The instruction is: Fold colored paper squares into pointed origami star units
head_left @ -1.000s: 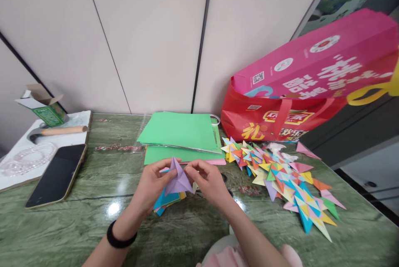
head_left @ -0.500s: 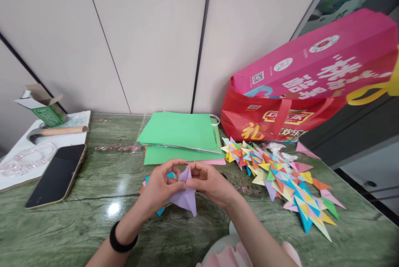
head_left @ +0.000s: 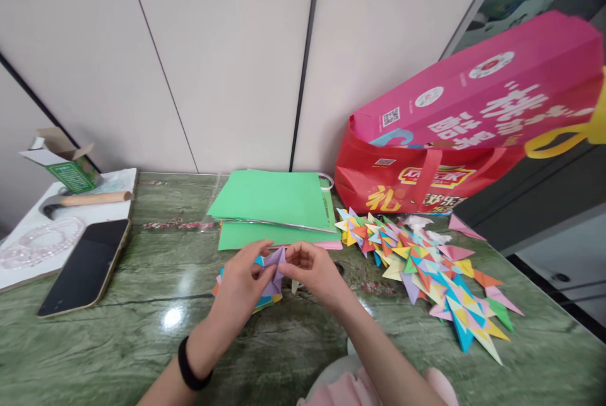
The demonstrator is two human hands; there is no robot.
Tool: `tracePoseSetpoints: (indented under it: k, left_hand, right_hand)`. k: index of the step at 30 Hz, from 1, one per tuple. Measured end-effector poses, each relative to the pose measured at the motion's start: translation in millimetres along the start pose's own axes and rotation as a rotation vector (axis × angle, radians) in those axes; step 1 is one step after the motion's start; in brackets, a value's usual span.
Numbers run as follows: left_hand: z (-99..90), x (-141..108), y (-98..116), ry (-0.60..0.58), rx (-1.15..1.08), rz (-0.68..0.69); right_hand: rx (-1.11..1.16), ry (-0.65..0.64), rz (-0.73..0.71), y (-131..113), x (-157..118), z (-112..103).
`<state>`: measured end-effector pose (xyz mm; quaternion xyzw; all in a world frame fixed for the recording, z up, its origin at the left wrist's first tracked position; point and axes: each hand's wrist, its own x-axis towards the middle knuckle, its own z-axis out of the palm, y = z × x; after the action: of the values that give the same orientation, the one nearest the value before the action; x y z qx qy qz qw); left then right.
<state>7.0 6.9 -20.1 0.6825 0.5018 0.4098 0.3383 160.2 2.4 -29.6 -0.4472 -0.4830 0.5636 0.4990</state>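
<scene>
A small piece of folded purple paper is pinched between my two hands over the table's middle. My left hand grips its left side with thumb and fingers; a black band circles that wrist. My right hand pinches the paper's right edge between thumb and fingertips. Under and behind my left hand lies a stack of coloured paper pieces, blue and yellow showing, partly hidden. A small pale folded piece shows just below my right hand.
Green paper sheets lie behind my hands. Many folded colourful paper pieces spread at the right before a red bag and a pink bag. A phone, a wooden-handled tool and a green box sit left.
The purple paper has been folded smaller; its lower points no longer hang below my hands. The coloured stack beneath shows more. My left forearm has shifted slightly right.
</scene>
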Motion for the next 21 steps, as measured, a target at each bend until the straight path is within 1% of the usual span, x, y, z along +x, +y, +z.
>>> tracePoseSetpoints:
  k: [2,4,6,8,11,15,18,21]
  left_hand:
    - [2.3,-1.2,-3.7,0.012,0.076,0.101]
    - [3.9,-2.1,-5.6,0.014,0.142,0.166]
    - [4.8,-2.8,-6.5,0.007,0.172,0.195]
    - [5.0,-3.3,-6.7,-0.009,0.161,0.192]
    - [3.9,-3.1,-4.1,-0.044,0.100,0.116]
    - [0.4,-0.5,5.1,-0.111,-0.040,-0.053]
    - [-2.6,2.3,10.9,-0.115,-0.172,-0.151]
    - [-4.6,3.5,12.7,-0.114,-0.281,-0.207]
  right_hand:
    - [0.015,-0.013,0.012,2.0,-0.1,-0.2]
    - [0.049,-0.026,0.033,3.0,-0.6,-0.1]
    - [0.090,-0.040,0.056,2.9,-0.9,0.3]
    - [0.111,-0.037,0.072,2.0,-0.8,0.4]
    - [0.107,-0.022,0.090,-0.2,-0.2,-0.2]
    - [0.103,-0.045,0.103,-1.7,0.0,-1.1]
    - [0.082,-0.055,0.101,-1.6,-0.5,-0.9]
    - [0.088,-0.053,0.089,-2.4,-1.3,-0.5]
